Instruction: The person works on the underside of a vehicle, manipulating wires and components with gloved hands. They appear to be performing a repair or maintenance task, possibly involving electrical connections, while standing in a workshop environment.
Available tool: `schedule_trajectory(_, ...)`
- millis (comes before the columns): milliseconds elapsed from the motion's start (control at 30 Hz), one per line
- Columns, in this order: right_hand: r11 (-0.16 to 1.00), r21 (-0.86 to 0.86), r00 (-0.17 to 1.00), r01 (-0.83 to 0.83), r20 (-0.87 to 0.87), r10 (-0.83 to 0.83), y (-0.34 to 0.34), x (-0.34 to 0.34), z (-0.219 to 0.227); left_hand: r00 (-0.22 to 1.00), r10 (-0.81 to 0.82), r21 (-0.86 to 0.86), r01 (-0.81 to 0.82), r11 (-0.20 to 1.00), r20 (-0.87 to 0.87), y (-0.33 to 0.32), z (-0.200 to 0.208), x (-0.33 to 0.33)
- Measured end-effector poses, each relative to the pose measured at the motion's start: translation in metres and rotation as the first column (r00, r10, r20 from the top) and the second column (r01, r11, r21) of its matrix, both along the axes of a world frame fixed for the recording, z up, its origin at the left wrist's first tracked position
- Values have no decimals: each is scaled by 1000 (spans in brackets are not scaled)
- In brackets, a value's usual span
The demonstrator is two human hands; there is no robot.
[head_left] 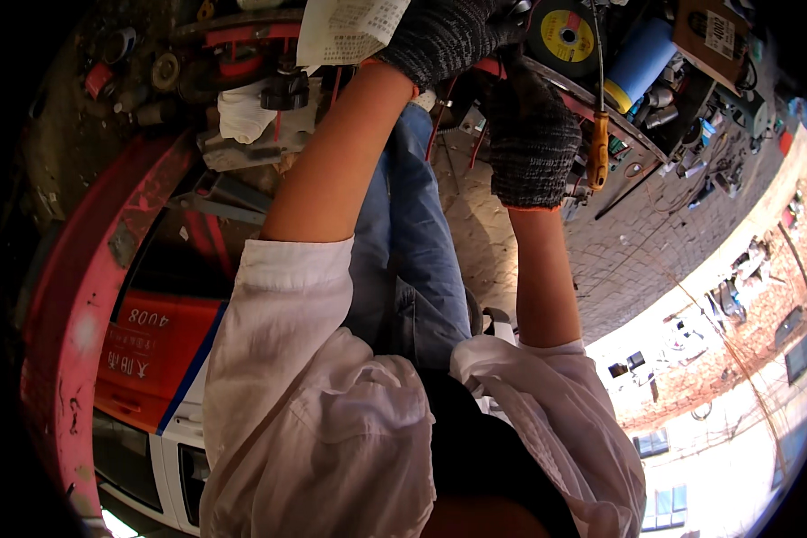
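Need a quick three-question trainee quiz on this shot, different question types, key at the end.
1. True or false: the left hand is bare.
2. In the picture, on which side of the right hand is the amber-handled tool? A) left B) right
3. Fill in: the cylinder to the right of the black-and-yellow disc is mostly ____.

Key: 1. False; it wears a dark knit glove. 2. B. 3. Blue.

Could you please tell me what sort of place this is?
Probably a repair workshop, perhaps for vehicles. An abrasive disc and a screwdriver sit among scattered parts, and what looks like a white-and-orange vehicle stands nearby.
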State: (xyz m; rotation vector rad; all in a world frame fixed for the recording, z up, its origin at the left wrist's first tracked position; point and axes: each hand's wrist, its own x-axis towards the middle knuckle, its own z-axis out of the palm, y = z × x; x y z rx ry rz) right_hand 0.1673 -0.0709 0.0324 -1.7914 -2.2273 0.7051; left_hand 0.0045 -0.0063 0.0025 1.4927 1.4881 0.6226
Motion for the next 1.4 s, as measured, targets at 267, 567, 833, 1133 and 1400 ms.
schedule_trajectory(267, 996, -42, 997, -78, 22, 79, 11, 4, -5, 986, 68, 18, -72, 997, 150, -2, -24, 8)
schedule_trajectory(567, 993, -113, 1000, 28, -5, -28, 5, 3, 5, 994, 71, 128, -81, 988, 78, -4, -38, 12)
schedule_trajectory(833, 995, -96, 1000, -16, -14, 14, -23, 11, -3, 935, 159, 44, -182, 982, 318, -3, -25, 8)
schedule_trajectory(1133, 985, -161, 951, 69, -287, -113, -5, 14, -1, 974, 83, 4, -86, 996, 209, -4, -25, 0)
schedule_trajectory(1400, 993, -98, 976, 62, -202, -81, -3, 10, -7, 995, 86, 94, -91, 991, 57, -10, -14, 2)
